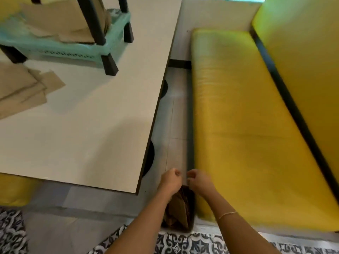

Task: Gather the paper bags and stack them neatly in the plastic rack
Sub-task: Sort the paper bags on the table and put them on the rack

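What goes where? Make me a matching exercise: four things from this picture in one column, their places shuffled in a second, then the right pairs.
Things:
1. teal plastic rack
2. loose paper bags
3. yellow bench seat
4. dark bin of paper bags

Places:
A. on the floor, under the hands
B. right of the table
C. standing on the table's far end
D. flat on the table, left edge

Pairs: 1-C, 2-D, 3-B, 4-A

I am seeing a pale table (88, 129) carrying a teal plastic rack (77, 49) on black legs at its far left, with brown paper bags (60, 24) lying on the rack's shelf. More flat paper bags (23, 88) are lying directly on the tabletop at the left edge, nearer than the rack.
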### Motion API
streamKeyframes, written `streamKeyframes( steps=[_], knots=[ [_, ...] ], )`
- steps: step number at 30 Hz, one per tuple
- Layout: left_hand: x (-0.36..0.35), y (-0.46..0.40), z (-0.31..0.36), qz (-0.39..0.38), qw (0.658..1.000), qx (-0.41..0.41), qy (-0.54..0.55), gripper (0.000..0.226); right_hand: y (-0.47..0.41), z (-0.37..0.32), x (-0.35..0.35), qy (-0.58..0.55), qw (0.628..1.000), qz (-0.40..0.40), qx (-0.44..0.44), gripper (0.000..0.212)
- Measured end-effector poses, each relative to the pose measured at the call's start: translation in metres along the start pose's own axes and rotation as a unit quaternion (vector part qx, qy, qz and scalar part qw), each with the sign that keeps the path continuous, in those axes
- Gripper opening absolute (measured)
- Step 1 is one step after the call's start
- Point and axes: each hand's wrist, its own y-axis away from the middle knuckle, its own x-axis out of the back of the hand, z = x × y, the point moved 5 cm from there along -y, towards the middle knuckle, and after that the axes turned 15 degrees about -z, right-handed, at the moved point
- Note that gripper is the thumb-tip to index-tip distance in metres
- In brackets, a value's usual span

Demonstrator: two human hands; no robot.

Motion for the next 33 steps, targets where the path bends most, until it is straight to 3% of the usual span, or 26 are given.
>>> streamKeyframes(
  steps=[4,8,13,19,26,33],
  knots=[
    [0.029,0.048,0.073,0.001,0.996,-0.085,0.010,0.025,0.049,-0.048,0.067,-0.007,0.996,0.075,0.044,0.033],
    [0.076,0.101,0.135,0.057,0.986,-0.156,-0.007,0.024,0.091,-0.103,0.120,-0.035,0.984,0.148,0.088,0.028],
    [0.165,0.158,0.164,0.122,0.971,-0.203,0.022,0.027,0.113,-0.182,0.146,-0.055,0.968,0.197,0.145,0.025],
    [0.301,0.193,0.116,0.218,0.964,-0.151,-0.001,0.029,0.111,-0.292,0.117,-0.107,0.962,0.181,0.171,0.023],
    [0.456,0.210,0.002,0.315,0.944,0.016,-0.100,0.037,0.077,-0.396,0.055,-0.048,0.973,0.119,0.191,0.025],
    [0.540,0.198,-0.072,0.290,0.933,0.108,-0.182,0.071,0.049,-0.437,0.033,-0.021,0.980,0.100,0.173,0.025]
  ],
)
